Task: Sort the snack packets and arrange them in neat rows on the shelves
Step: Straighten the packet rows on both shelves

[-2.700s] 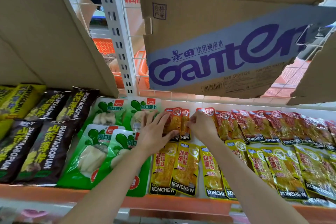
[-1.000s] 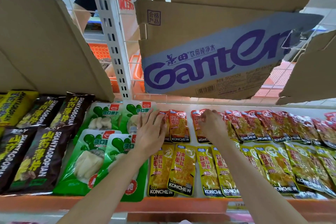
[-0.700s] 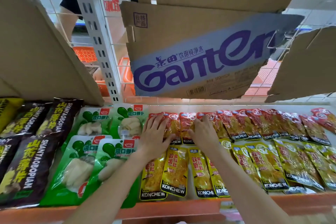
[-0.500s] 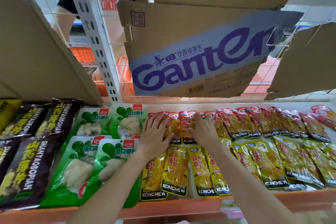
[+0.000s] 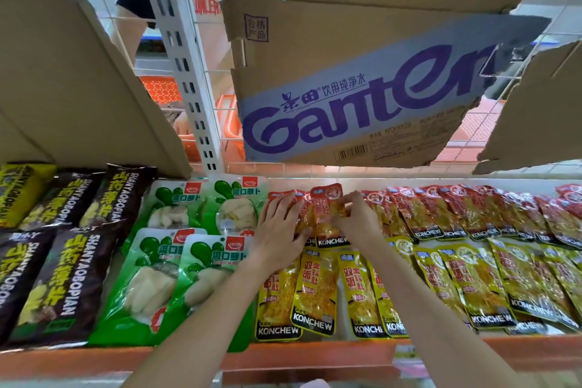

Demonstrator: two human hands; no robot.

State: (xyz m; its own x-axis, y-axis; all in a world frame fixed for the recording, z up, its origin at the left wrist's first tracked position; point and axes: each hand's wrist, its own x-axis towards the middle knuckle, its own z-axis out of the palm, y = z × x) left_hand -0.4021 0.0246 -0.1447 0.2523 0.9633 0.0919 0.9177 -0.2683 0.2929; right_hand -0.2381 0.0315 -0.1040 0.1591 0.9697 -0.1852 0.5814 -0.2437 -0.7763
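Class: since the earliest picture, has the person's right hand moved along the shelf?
Cannot tell: the camera shifted. The right hand stays at the left end of the red packets.

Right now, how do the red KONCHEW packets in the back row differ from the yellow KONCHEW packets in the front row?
The red packets lie at the back of the shelf; the yellow packets lie along its front edge. The red packets are red-topped, the yellow packets yellow all over. The left hand presses and the right hand pinches red packets; no fingers touch the yellow packets. Both rows lie flat, overlapping, with KONCHEW printed at the near end.
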